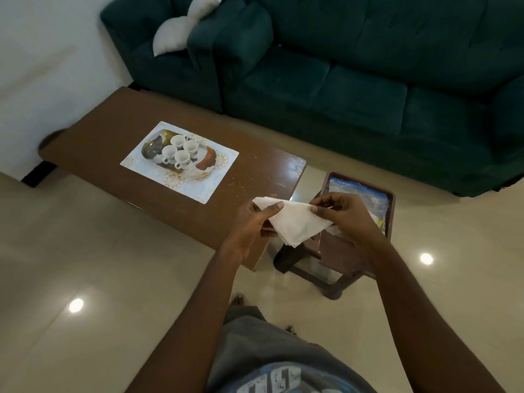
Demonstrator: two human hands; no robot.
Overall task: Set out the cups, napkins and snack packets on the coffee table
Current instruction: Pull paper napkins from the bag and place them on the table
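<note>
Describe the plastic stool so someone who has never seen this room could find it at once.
Find the long brown coffee table before the green sofa. At its right-hand end stands the dark brown plastic stool. Unlike the table, it is small, square, raised-rimmed and holds clear packets.

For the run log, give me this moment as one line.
left hand: pinches napkin | right hand: pinches same napkin | cups: four on coffee table | packet: on stool
</note>
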